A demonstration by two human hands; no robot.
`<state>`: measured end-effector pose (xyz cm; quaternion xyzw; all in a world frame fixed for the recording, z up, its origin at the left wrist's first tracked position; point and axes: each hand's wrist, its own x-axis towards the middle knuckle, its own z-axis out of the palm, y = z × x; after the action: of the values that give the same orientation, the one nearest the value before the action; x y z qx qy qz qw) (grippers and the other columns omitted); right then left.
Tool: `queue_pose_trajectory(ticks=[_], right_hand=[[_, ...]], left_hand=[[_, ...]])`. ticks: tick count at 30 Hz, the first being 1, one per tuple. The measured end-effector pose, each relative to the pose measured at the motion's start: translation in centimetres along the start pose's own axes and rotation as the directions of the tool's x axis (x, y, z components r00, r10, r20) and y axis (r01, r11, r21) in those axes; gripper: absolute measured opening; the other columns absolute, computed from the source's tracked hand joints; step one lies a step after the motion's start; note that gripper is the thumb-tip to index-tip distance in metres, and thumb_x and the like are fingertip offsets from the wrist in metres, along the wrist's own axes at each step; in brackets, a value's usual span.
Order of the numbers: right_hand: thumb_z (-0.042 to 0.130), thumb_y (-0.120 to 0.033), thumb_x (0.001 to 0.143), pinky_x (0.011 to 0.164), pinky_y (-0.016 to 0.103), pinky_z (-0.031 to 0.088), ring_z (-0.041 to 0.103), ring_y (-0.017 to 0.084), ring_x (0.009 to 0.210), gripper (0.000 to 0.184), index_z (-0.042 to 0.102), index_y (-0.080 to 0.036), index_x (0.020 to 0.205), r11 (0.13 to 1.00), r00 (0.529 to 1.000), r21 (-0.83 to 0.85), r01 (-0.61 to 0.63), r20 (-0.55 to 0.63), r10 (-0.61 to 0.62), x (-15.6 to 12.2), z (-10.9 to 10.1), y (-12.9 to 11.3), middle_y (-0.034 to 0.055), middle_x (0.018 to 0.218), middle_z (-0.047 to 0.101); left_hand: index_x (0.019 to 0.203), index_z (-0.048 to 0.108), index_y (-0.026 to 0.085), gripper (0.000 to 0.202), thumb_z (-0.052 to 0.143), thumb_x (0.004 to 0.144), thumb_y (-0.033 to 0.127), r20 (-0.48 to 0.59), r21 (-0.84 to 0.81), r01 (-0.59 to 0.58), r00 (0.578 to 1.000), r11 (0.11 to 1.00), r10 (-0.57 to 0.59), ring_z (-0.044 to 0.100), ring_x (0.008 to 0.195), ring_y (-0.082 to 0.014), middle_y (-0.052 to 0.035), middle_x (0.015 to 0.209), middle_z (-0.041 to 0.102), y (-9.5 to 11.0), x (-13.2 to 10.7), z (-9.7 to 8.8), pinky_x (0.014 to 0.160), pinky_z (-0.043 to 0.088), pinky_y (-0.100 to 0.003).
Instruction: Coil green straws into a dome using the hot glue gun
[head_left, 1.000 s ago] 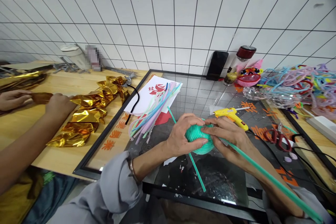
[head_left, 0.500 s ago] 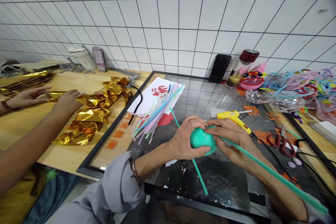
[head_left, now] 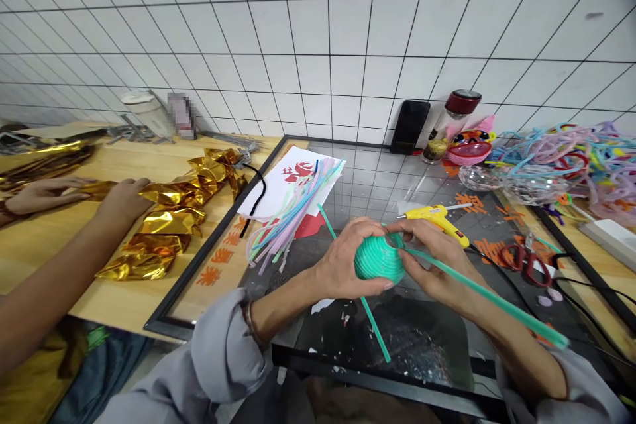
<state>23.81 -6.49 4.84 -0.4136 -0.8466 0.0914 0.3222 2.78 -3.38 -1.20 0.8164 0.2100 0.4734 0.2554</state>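
A teal coiled dome (head_left: 378, 260) made of wound tubing sits between both my hands above a black glass panel (head_left: 427, 338). My left hand (head_left: 345, 258) cups its left side with fingers curled round it. My right hand (head_left: 437, 258) pinches the coil's top right edge, where a long teal tube (head_left: 489, 298) trails off toward the lower right over my forearm. A second teal straw (head_left: 370, 318) lies on the glass under the coil.
A yellow glue gun (head_left: 434, 215) lies just behind my hands, red scissors (head_left: 519, 258) to its right. Pastel straws (head_left: 293, 209) lie on white paper. Another person's hands (head_left: 119, 195) press gold foil (head_left: 169, 218) on the wooden table at left. A bottle (head_left: 447, 122), phone and tangled coloured tubes stand at the back.
The coil has turned slightly in my hands and the trailing tube's free end has swung up and inward. The other person's hands have shifted along the gold foil.
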Motion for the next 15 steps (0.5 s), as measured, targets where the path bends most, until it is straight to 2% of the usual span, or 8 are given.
queue_pose_trajectory(ticks=[5, 8, 15], right_hand=[[0.054, -0.01, 0.085, 0.077, 0.032, 0.056, 0.067, 0.019, 0.088, 0.034, 0.056, -0.022, 0.116, 1.0, 1.0, 0.026, 0.0, -0.008, 0.0, 0.29, 0.06, 0.1, 0.0067, 0.106, 0.071], [0.055, -0.011, 0.086, 0.075, 0.031, 0.056, 0.067, 0.019, 0.084, 0.03, 0.056, -0.021, 0.114, 0.999, 0.999, 0.036, 0.02, -0.033, -0.019, 0.52, 0.03, -0.05, 0.0065, 0.103, 0.073], [0.059, -0.017, 0.086, 0.077, 0.034, 0.056, 0.068, 0.02, 0.084, 0.031, 0.059, -0.022, 0.116, 0.995, 1.0, 0.097, -0.017, -0.019, 0.018, 0.36, 0.17, 0.02, 0.0062, 0.104, 0.074]], left_hand=[[0.134, 0.045, 0.021, 0.08, 0.083, 0.071, 0.053, 0.006, 0.06, -0.097, 0.995, 0.994, 0.097, 0.058, 0.119, -0.0319, -0.0153, 0.124, 0.061, -0.25, 0.14, -0.16, 0.106, 0.047, -0.054], [0.132, 0.048, 0.02, 0.077, 0.083, 0.072, 0.052, 0.025, 0.081, -0.125, 0.992, 0.989, 0.123, 0.06, 0.118, -0.0318, -0.0157, 0.122, 0.062, -0.2, 0.25, -0.29, 0.105, 0.047, -0.054], [0.124, 0.054, 0.021, 0.065, 0.084, 0.072, 0.044, 0.01, 0.07, -0.091, 0.996, 0.993, 0.091, 0.062, 0.117, -0.0305, -0.014, 0.122, 0.062, -0.18, 0.24, -0.63, 0.104, 0.048, -0.052]])
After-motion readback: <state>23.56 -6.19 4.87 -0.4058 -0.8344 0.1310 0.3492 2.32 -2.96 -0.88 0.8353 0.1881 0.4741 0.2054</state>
